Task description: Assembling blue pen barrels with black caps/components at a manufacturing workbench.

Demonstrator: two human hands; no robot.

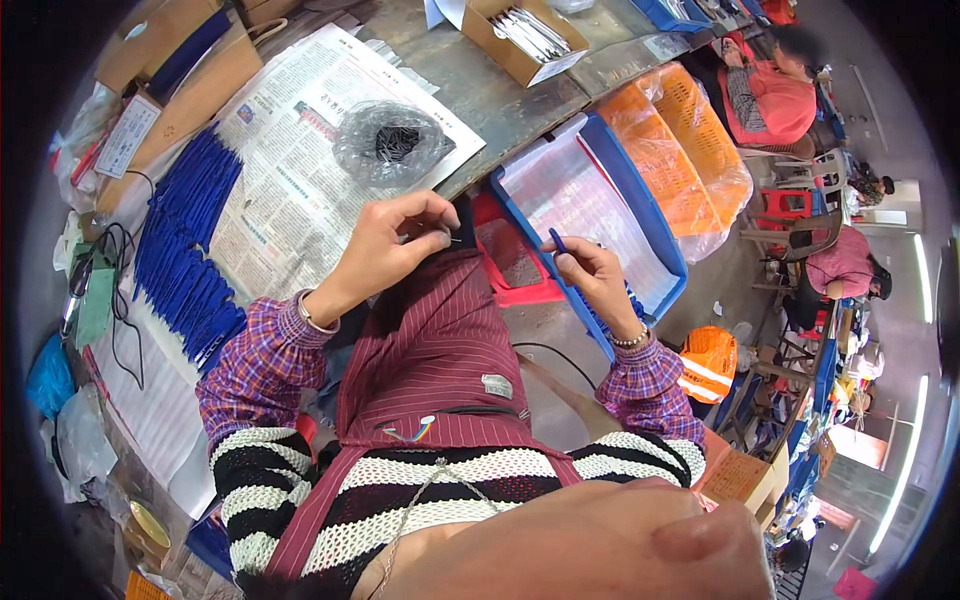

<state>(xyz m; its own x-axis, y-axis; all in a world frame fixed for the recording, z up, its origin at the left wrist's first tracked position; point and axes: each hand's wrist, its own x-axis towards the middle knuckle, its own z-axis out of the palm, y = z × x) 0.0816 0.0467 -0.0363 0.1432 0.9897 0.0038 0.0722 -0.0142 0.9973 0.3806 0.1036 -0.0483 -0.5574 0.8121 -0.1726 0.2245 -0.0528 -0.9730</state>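
My left hand (395, 240) is raised over my lap at the table's edge, its fingertips pinched on a tiny dark part (452, 238). My right hand (590, 272) holds a slim blue pen barrel (557, 241) between thumb and fingers, over the blue tray (640, 205) lined with clear plastic. The two hands are a short way apart. A clear bag of small dark parts (388, 143) lies on the newspaper (290, 190) just beyond my left hand.
Rows of blue pen barrels (185, 250) lie at the newspaper's left edge. A cardboard box of pale parts (523, 38) stands at the back. Orange baskets in plastic (680, 150) lie right of the tray. Other people sit at the far right.
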